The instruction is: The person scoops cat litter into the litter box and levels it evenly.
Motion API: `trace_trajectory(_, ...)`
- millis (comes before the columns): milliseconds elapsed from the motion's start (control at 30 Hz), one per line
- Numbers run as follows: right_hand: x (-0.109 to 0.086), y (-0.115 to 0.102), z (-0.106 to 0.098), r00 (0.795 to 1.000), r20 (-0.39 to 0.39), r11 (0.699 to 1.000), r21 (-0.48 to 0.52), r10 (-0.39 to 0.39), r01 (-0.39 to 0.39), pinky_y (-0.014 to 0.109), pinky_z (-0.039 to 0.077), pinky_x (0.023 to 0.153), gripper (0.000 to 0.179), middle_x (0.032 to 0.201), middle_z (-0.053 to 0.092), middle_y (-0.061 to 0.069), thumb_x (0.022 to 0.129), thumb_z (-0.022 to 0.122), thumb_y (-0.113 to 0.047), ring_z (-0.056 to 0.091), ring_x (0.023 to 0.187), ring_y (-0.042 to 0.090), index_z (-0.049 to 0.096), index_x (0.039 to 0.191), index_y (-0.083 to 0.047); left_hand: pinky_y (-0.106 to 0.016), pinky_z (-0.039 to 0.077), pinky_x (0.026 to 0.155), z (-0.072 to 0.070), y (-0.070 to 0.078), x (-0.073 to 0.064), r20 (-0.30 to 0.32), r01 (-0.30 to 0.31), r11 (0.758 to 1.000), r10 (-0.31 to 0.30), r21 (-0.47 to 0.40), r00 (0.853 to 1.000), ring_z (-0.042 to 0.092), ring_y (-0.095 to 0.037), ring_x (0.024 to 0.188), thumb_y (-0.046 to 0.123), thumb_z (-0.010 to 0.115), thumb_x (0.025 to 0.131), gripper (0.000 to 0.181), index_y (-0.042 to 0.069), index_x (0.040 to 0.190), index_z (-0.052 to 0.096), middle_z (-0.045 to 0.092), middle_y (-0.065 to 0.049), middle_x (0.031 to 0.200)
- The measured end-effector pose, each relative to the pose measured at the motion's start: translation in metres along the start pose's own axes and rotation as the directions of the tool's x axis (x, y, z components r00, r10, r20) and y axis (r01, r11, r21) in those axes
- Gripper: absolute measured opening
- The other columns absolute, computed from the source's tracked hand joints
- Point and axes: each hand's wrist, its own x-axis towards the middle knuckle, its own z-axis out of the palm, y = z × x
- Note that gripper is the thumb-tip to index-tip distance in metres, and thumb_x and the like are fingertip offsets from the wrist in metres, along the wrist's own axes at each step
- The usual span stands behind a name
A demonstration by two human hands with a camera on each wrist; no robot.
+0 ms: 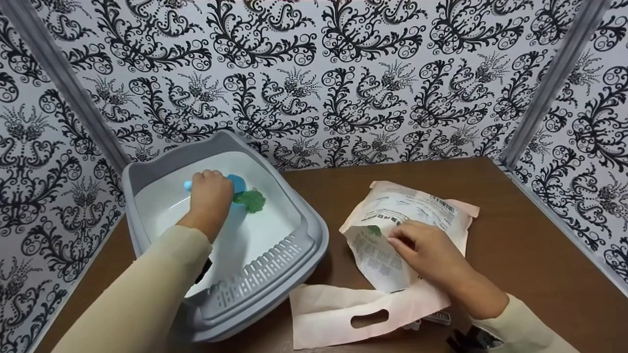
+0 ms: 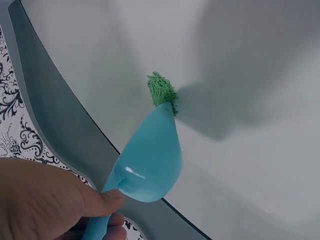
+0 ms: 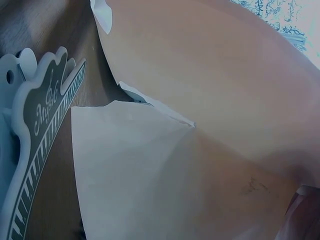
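Note:
My left hand [image 1: 212,193] grips the handle of a blue scoop [image 2: 152,155] inside a grey-and-white litter box [image 1: 321,235]. The scoop is tipped, and green pellets [image 2: 161,90] spill from its tip toward the white floor of the box. My right hand [image 1: 431,247] pinches the edge of the torn opening of a pale pink litter bag [image 1: 422,203], which lies on the table at the right. A little green shows inside the bag's mouth. In the right wrist view the bag fills most of the picture and the right fingers are hidden.
A torn strip with a handle hole [image 1: 338,316] lies at the front, beside the bag's mouth. A grey-and-white piece marked "Music" with piano keys [image 3: 47,120] stands by the bag. The brown table [image 1: 510,230] ends at patterned walls [image 1: 314,88].

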Motion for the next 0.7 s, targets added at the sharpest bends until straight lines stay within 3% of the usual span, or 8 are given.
trace_trajectory(333,-0.0006,0.0008,0.0006,1.0,0.011,1.0,0.001,0.003,-0.003,0.027,0.052,0.069,0.011,0.081,0.063,-0.013,0.089,0.078,-0.005,0.056,0.074,0.0,0.073,0.087,-0.015,-0.048,0.052,0.088,0.0029,0.0038,-0.0008,-0.097,-0.031,0.997,0.038,0.074,0.995,0.059,-0.033,0.086,-0.005,0.058,0.095,0.016,-0.008,0.101,0.073,0.065,-0.02,0.091)
trace_trajectory(533,-0.0006,0.001,0.0011,1.0,0.009,1.0,0.006,-0.003,0.003,0.026,0.052,0.069,0.012,0.081,0.063,-0.014,0.088,0.079,-0.005,0.055,0.073,-0.001,0.073,0.087,-0.016,-0.046,0.052,0.084,0.0056,0.0052,-0.0012,-0.108,-0.04,0.988,0.057,0.15,0.993,0.057,-0.031,0.083,-0.006,0.059,0.095,0.014,-0.007,0.1,0.072,0.064,-0.019,0.089)
trace_trajectory(700,0.0,0.0006,0.0013,1.0,0.009,1.0,0.001,-0.004,0.004,0.026,0.051,0.069,0.012,0.081,0.063,-0.014,0.088,0.079,-0.006,0.055,0.073,-0.001,0.073,0.086,-0.016,-0.046,0.052,0.085,0.006,0.0045,-0.0013,-0.11,-0.04,0.988,0.057,0.151,0.992,0.058,-0.032,0.085,-0.005,0.058,0.095,0.015,-0.008,0.101,0.071,0.065,-0.019,0.09)
